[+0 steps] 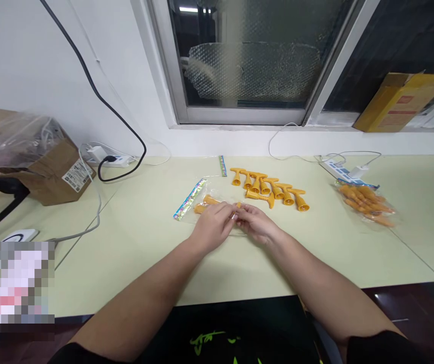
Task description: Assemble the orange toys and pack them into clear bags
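Note:
My left hand [215,225] is closed over a clear plastic bag [214,188] with a printed, colourful header strip [189,199]. Orange plastic pieces [210,200] show inside it, left of my fingers. My right hand [257,224] meets the left at the bag's right end, fingers pinched together on the film. Between the fingertips a small orange tip [239,205] pokes up; the rest of that piece is hidden. Just beyond my hands stands a row of orange T-shaped plastic pieces with flared cup ends [277,190]. One such piece [260,197] lies on its side.
A filled bag of orange pieces [366,202] lies at right, near a power strip [340,171]. Another printed strip [222,166] is behind the hands. At left are a cardboard box [55,169], a second power strip [120,161] and a black cable [88,76]. A window sits behind the table.

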Tool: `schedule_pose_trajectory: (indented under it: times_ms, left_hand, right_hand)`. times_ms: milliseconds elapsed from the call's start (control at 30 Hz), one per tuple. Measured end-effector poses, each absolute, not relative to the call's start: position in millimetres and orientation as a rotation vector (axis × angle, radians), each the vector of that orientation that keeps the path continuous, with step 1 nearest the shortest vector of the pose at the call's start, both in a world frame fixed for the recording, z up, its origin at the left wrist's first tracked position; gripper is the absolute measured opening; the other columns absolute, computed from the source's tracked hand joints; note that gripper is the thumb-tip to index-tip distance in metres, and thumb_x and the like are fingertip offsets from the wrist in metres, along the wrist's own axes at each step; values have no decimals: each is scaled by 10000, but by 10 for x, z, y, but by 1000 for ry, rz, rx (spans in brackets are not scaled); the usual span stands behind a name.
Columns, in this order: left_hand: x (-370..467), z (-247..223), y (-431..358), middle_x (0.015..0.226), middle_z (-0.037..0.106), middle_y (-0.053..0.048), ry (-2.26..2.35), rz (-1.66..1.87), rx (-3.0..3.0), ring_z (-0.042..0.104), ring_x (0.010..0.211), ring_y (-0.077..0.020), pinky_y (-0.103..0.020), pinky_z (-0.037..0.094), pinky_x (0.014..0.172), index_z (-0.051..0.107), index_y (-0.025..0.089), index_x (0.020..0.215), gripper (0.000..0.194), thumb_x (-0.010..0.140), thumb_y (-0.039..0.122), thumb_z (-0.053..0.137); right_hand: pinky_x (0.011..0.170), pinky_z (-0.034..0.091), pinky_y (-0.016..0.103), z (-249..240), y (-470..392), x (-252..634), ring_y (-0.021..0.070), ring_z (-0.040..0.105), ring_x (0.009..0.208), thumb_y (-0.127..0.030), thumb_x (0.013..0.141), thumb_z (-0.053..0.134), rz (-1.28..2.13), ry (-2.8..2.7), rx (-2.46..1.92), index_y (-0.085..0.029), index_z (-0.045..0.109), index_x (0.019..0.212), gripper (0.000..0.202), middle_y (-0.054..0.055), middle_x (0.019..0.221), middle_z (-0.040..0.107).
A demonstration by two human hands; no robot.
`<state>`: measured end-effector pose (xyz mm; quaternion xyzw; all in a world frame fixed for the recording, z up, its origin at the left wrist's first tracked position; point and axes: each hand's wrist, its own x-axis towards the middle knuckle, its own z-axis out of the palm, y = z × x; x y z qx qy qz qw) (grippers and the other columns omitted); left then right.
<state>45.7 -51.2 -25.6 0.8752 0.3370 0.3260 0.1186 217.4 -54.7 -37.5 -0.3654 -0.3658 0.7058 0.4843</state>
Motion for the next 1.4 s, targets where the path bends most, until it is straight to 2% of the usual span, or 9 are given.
schedule_pose_trajectory:
  times_ms: [267, 500, 600, 767, 867, 1000, 1100, 1267, 1400]
  left_hand:
    - [551, -281, -583, 1073, 686, -90, 784, 908, 2648, 645, 1041, -228, -382, 509, 880, 632, 213, 1110, 220, 993, 195, 446]
    - [506, -246, -575, 945, 673, -74, 958, 933, 2647, 643, 912, -220, -363, 488, 784, 631, 212, 1061, 185, 976, 218, 467]
    - [465, -243, -547, 970, 669, -69, 1025, 943, 2614, 633, 928, -223, -372, 480, 815, 614, 217, 1127, 199, 963, 233, 503]
    - [411, -275, -506, 903, 656, -36, 1047, 851, 2523, 639, 861, -196, -346, 488, 793, 590, 229, 1180, 229, 963, 258, 522]
    - [402, -291, -509, 858, 634, -22, 1063, 810, 2475, 634, 802, -179, -323, 485, 738, 590, 233, 1185, 233, 971, 267, 506]
    - [402, -293, -531, 867, 629, -23, 1077, 811, 2455, 633, 794, -173, -305, 470, 688, 591, 236, 1193, 249, 960, 267, 509]
    - [404, -290, -542, 855, 622, -13, 1108, 811, 2437, 629, 781, -166, -295, 461, 669, 594, 241, 1181, 244, 950, 275, 522]
    - [407, -265, -542, 776, 592, 10, 1187, 837, 2336, 597, 714, -152, -281, 436, 630, 595, 236, 1082, 174, 954, 334, 528]
    - [414, -234, -530, 671, 556, 32, 1231, 893, 2190, 532, 606, -134, -267, 389, 563, 573, 228, 921, 155, 959, 370, 525]
  right_hand:
    - [548, 393, 206, -599, -481, 2054, 92, 535, 568, -232, 494, 867, 1547, -782, -997, -202, 552, 785, 430, -68, 644, 611]
    - [815, 531, 316, -558, -488, 2177, 192, 686, 890, -394, 667, 825, 1602, -1088, -990, -208, 643, 1064, 474, 44, 966, 736]
    - [899, 529, 366, -536, -484, 2349, 213, 689, 976, -347, 731, 774, 1346, -1355, -1217, -200, 626, 1178, 493, 92, 1124, 725]
    - [735, 531, 342, -372, -415, 2757, 191, 647, 717, -352, 880, 578, 752, -1551, -1512, -185, 677, 1014, 236, 62, 844, 717]
    - [822, 514, 381, -323, -347, 2980, 220, 654, 818, -307, 881, 563, 421, -1628, -1715, -196, 677, 1111, 280, 93, 1044, 723]
    - [914, 476, 418, -409, -304, 3092, 314, 638, 1081, -186, 795, 636, 355, -1862, -1925, -179, 655, 1244, 450, 173, 1272, 656]
    - [806, 486, 386, -452, -321, 3072, 308, 659, 1012, -184, 792, 641, 423, -1879, -2029, -194, 691, 1170, 381, 160, 1131, 712]
    - [647, 446, 338, -341, -371, 3092, 253, 647, 782, -230, 733, 679, 551, -1799, -2080, -213, 688, 777, 48, 93, 851, 728]
    - [614, 449, 299, -129, -439, 3211, 198, 624, 712, -306, 745, 628, 677, -1551, -1785, -214, 636, 844, 136, 42, 818, 704]
